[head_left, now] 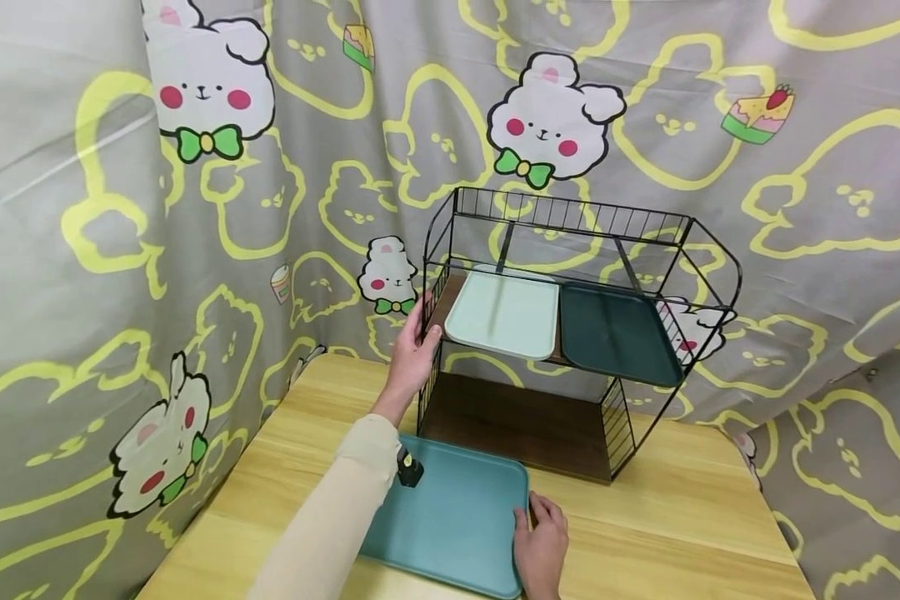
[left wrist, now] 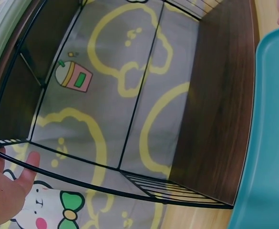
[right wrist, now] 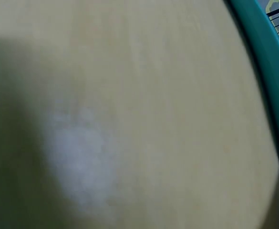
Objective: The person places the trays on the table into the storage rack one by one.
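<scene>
A black wire two-tier rack (head_left: 611, 479) with dark wood shelves stands on the table. My left hand (head_left: 412, 358) holds its left side frame, beside the upper shelf; in the left wrist view, the fingers and thumb of the left hand (left wrist: 8, 191) are at the black wire. On the upper shelf lie a pale mint tray (head_left: 504, 315) and, to its right, a dark green tray (head_left: 618, 337). A larger teal tray (head_left: 457, 517) lies flat on the table before the rack. My right hand (head_left: 542, 546) grips its right edge, thumb at the rim. The right wrist view shows only the teal tray's edge (right wrist: 273, 62), not that hand.
The wooden table (head_left: 667, 517) extends on both sides of the rack. The lower shelf (head_left: 517, 425) shows its bare dark wood. Patterned grey curtain (head_left: 330, 150) hangs close behind and at the sides. My left forearm passes over the teal tray's left part, with a black wrist device (head_left: 410, 468) there.
</scene>
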`<control>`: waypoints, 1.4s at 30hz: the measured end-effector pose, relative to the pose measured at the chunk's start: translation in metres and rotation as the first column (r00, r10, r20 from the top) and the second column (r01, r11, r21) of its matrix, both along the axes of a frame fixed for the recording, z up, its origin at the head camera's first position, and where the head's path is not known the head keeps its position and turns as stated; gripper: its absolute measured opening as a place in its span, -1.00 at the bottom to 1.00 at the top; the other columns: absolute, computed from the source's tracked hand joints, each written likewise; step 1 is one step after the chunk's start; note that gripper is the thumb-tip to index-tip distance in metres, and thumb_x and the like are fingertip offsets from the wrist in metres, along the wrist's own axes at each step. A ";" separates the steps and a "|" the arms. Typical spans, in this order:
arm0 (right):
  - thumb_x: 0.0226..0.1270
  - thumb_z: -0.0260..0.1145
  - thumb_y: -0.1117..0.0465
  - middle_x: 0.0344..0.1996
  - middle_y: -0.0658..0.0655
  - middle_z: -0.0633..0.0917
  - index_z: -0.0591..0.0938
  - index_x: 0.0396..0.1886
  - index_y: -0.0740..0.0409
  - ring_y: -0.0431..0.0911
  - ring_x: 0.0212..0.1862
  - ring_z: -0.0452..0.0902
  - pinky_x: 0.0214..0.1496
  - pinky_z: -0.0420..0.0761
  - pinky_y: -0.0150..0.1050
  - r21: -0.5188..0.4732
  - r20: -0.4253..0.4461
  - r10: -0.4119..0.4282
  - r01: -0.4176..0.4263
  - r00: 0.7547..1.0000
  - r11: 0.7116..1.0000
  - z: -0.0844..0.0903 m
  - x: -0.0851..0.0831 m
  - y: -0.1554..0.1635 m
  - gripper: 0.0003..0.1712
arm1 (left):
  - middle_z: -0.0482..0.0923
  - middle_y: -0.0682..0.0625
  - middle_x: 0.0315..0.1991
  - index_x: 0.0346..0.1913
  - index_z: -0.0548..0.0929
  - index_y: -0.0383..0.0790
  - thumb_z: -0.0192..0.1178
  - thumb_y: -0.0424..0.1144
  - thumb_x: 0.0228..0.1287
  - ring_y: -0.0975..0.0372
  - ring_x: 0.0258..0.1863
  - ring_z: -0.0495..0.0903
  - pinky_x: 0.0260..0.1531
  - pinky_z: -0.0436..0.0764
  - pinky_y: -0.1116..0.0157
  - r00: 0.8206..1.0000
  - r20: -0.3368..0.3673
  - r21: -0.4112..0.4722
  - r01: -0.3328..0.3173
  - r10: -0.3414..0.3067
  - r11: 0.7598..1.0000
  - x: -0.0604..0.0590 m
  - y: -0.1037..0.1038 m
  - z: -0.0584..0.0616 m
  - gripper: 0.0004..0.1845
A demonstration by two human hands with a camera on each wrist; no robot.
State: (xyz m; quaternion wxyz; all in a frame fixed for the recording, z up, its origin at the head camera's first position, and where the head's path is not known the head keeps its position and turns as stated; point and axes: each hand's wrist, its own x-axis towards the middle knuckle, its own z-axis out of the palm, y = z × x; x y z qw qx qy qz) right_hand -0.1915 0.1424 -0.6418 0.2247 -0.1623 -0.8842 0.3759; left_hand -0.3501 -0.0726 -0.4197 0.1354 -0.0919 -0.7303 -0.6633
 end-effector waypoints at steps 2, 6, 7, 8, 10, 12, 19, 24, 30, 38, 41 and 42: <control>0.33 0.49 0.34 0.09 0.39 0.71 0.73 0.17 0.45 0.30 0.18 0.56 0.25 0.61 0.23 0.003 -0.008 0.002 -0.002 1.000 1.000 -0.001 0.000 0.002 -0.56 | 0.24 0.08 0.68 0.71 0.17 0.20 0.04 -0.25 0.69 0.11 0.68 0.21 0.65 0.26 -0.03 1.000 -0.011 0.002 0.010 -0.010 1.000 0.000 0.001 -0.001 -0.33; 0.36 0.43 0.40 0.08 0.39 0.70 0.73 0.15 0.47 0.29 0.14 0.64 0.19 0.68 0.18 -0.046 -0.003 -0.019 0.018 1.000 0.999 -0.002 -0.001 0.006 -0.61 | 0.22 0.06 0.69 0.71 0.16 0.19 0.04 -0.27 0.69 0.09 0.68 0.21 0.66 0.24 -0.02 1.000 -0.019 0.008 0.011 -0.011 1.000 -0.001 0.002 -0.002 -0.33; 0.37 0.42 0.41 0.07 0.39 0.70 0.73 0.15 0.47 0.28 0.11 0.66 0.15 0.71 0.16 -0.063 0.004 -0.025 0.025 1.000 0.998 -0.001 -0.002 0.007 -0.62 | 0.22 0.05 0.69 0.71 0.15 0.17 0.04 -0.27 0.69 0.09 0.68 0.21 0.66 0.23 -0.03 1.000 -0.019 0.012 0.010 -0.010 1.000 -0.001 0.001 -0.003 -0.32; 0.38 0.40 0.42 0.07 0.39 0.69 0.73 0.15 0.47 0.27 0.08 0.68 0.11 0.73 0.14 -0.080 0.012 -0.032 0.032 0.999 0.996 -0.001 -0.002 0.008 -0.63 | 0.21 0.05 0.69 0.71 0.15 0.17 0.04 -0.26 0.69 0.08 0.68 0.21 0.66 0.22 -0.03 1.000 -0.018 0.014 0.008 -0.007 1.000 -0.001 0.001 -0.003 -0.32; 0.39 0.38 0.43 0.05 0.40 0.70 0.73 0.14 0.47 0.26 0.04 0.71 0.04 0.76 0.11 -0.103 0.020 -0.038 0.040 0.999 0.994 0.002 -0.003 0.011 -0.64 | 0.22 0.06 0.69 0.71 0.15 0.18 0.05 -0.24 0.68 0.09 0.68 0.22 0.67 0.22 -0.02 1.000 -0.014 0.019 0.003 -0.003 1.000 0.000 0.001 -0.002 -0.32; 0.40 0.36 0.43 0.02 0.40 0.72 0.73 0.14 0.47 0.26 0.01 0.72 0.00 0.76 0.10 -0.115 0.023 -0.043 0.045 0.999 0.992 0.005 -0.003 0.015 -0.65 | 0.23 0.07 0.69 0.71 0.16 0.22 0.05 -0.23 0.69 0.09 0.68 0.22 0.67 0.21 -0.02 1.000 -0.013 0.019 0.005 -0.005 1.000 0.000 0.003 -0.001 -0.33; 0.40 0.36 0.42 -0.15 0.38 0.78 0.73 0.16 0.43 0.20 -0.12 0.74 -0.21 0.72 -0.15 -0.120 0.037 -0.074 0.078 0.997 0.990 0.015 -0.001 0.034 -0.63 | 0.24 0.07 0.68 0.70 0.17 0.22 0.05 -0.25 0.69 0.10 0.67 0.22 0.66 0.24 0.00 1.000 -0.014 0.028 0.014 -0.014 1.000 0.000 0.005 -0.001 -0.33; 0.36 0.40 0.42 -0.18 0.38 0.82 0.77 0.13 0.36 0.10 -0.22 0.75 -0.32 0.60 -0.35 -0.135 0.042 -0.092 0.097 0.995 0.986 0.027 0.000 0.047 -0.64 | 0.23 0.07 0.69 0.71 0.16 0.17 0.05 -0.26 0.68 0.10 0.68 0.22 0.67 0.22 0.01 1.000 -0.026 0.040 0.015 -0.014 0.999 -0.001 0.004 -0.002 -0.32; 0.32 0.41 0.39 -0.23 0.34 0.86 0.79 0.11 0.32 -0.08 -0.35 0.68 -0.36 0.53 -0.34 -0.140 0.061 -0.095 0.103 0.994 0.985 0.040 0.001 0.062 -0.64 | 0.23 0.15 0.68 0.71 0.17 0.20 0.06 -0.24 0.68 0.15 0.68 0.22 0.67 0.21 0.05 1.000 -0.029 0.043 0.011 -0.009 0.999 -0.001 0.001 -0.002 -0.32; 0.31 0.42 0.37 -0.30 0.28 0.85 0.80 0.09 0.30 -0.23 -0.42 0.56 -0.39 0.45 -0.37 -0.165 0.087 -0.138 0.151 0.987 0.975 0.053 0.004 0.077 -0.64 | 0.22 0.12 0.69 0.70 0.16 0.24 0.06 -0.20 0.69 0.13 0.68 0.20 0.67 0.22 -0.01 1.000 -0.010 0.030 0.008 -0.008 1.000 -0.001 0.000 -0.003 -0.33; 0.33 0.41 0.36 -0.30 0.28 0.84 0.80 0.10 0.31 -0.24 -0.40 0.54 -0.38 0.43 -0.37 -0.190 0.108 -0.160 0.178 0.981 0.965 0.057 0.003 0.082 -0.65 | 0.21 0.14 0.69 0.70 0.16 0.30 0.05 -0.19 0.70 0.14 0.69 0.19 0.67 0.23 0.00 1.000 -0.001 0.030 0.013 -0.013 0.999 0.000 0.000 -0.003 -0.34; 0.34 0.41 0.35 -0.30 0.28 0.84 0.80 0.10 0.30 -0.21 -0.39 0.55 -0.36 0.43 -0.36 -0.193 0.109 -0.171 0.190 0.979 0.963 0.058 0.002 0.084 -0.66 | 0.21 0.15 0.69 0.69 0.15 0.31 0.04 -0.18 0.70 0.15 0.69 0.18 0.67 0.23 0.01 1.000 0.001 0.030 0.015 -0.015 0.999 -0.001 0.000 -0.003 -0.34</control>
